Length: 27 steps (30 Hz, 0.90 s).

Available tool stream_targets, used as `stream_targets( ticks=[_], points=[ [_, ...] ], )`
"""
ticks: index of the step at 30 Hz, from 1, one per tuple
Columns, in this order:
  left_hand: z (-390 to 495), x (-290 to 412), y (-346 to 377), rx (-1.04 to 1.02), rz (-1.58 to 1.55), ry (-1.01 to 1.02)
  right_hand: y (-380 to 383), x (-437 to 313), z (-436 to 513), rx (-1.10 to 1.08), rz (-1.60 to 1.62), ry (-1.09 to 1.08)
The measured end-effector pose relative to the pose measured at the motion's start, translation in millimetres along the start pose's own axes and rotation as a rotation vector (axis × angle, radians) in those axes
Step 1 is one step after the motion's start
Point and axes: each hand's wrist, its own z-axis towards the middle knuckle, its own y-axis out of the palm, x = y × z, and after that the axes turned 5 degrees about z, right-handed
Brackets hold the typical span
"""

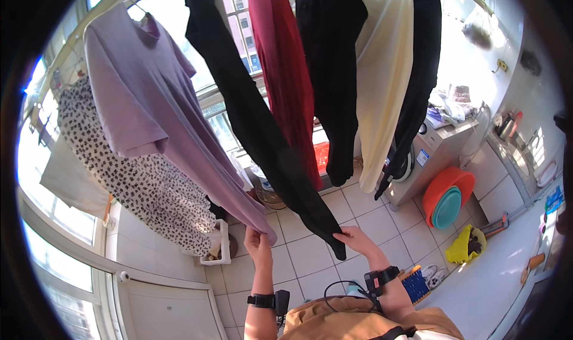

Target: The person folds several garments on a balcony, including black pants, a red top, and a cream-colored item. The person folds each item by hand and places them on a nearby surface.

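Garments hang in a row before a bright window. My left hand (258,246) grips the lower hem of a light purple T-shirt (147,93) on a hanger. The end of a long black garment (264,134) is pinched in my right hand (356,240). Behind them hang a dark red garment (286,80), black trousers (331,71), a cream garment (387,80) and another black garment (418,71) at the right. A floral-print garment (134,192) hangs to the left of the purple one.
At the right, a front-loading washing machine (429,147) stands by a red basin (463,179) and a teal basin (446,208). A yellow bag (457,246) and shoes (434,276) lie on the tiled floor (309,252). A white box (222,246) stands left, and a potted plant (268,196) behind the clothes.
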Motion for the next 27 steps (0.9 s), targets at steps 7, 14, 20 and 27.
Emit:
stream_targets(
  ticks=[7, 14, 20, 27],
  points=[
    [-0.3, -23.9, 45.2, -0.175, -0.068, 0.108, -16.8, -1.5, 8.8, -0.05, -0.004, 0.149],
    [-37.4, -47.3, 108.7, -0.412, 0.033, 0.009, -33.4, -5.9, 7.0, -0.157, -0.038, -0.042],
    [-57.3, -78.7, 123.5, -0.359, 0.28, -0.023, -57.3, 8.5, -9.8, -0.088, -0.108, -0.064],
    [-71.2, -109.3, 89.6, -0.437, 0.429, -0.105, -76.7, 31.3, -48.3, 0.047, 0.08, -0.001]
  ],
)
